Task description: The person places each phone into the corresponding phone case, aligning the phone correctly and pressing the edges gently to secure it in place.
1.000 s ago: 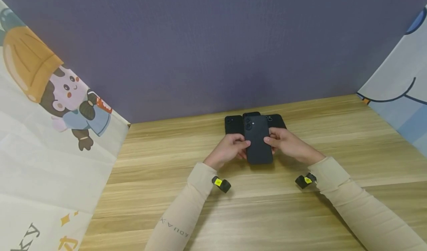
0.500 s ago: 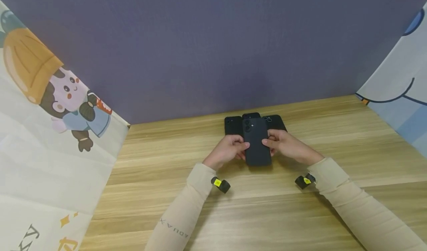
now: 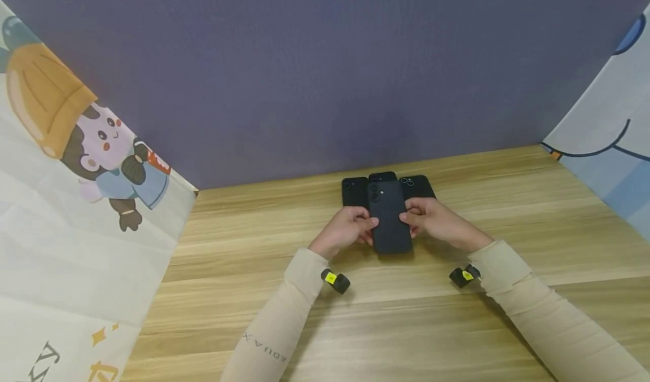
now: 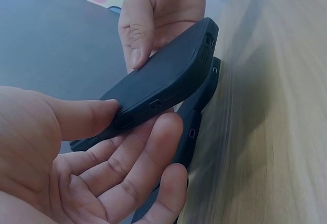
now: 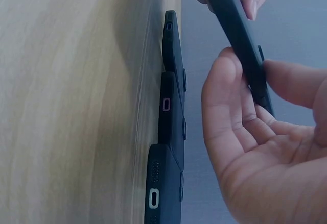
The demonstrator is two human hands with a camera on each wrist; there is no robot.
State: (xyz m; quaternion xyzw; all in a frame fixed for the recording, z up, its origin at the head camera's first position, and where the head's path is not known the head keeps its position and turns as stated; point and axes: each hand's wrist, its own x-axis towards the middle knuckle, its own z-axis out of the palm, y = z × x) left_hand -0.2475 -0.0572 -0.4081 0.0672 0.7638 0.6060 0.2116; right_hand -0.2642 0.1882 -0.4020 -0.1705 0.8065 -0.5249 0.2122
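Both hands hold a black smartphone (image 3: 391,224) in a dark case, its camera back facing up. The left hand (image 3: 347,227) pinches its left edge, thumb on the back and fingers beneath. From the right, the right hand (image 3: 437,219) grips the opposite edge in the same way. In the right wrist view the held smartphone (image 5: 237,32) is raised off the table. Three more black phones lie under and behind it: a left phone (image 3: 354,189), a middle phone (image 3: 383,175), mostly covered, and a right phone (image 3: 420,187), partly behind the right hand.
The wood-grain table (image 3: 228,246) meets a dark purple-grey panel (image 3: 304,77) just behind the phones. A cartoon-printed sheet (image 3: 101,269) stands at the left, and another printed sheet (image 3: 604,139) at the right. A small black wrist camera (image 3: 337,281) hangs at the left cuff.
The held smartphone has shifted slightly left and nearer to me, with both hands still gripping it. A little more of the right phone shows. The phones behind stay put.
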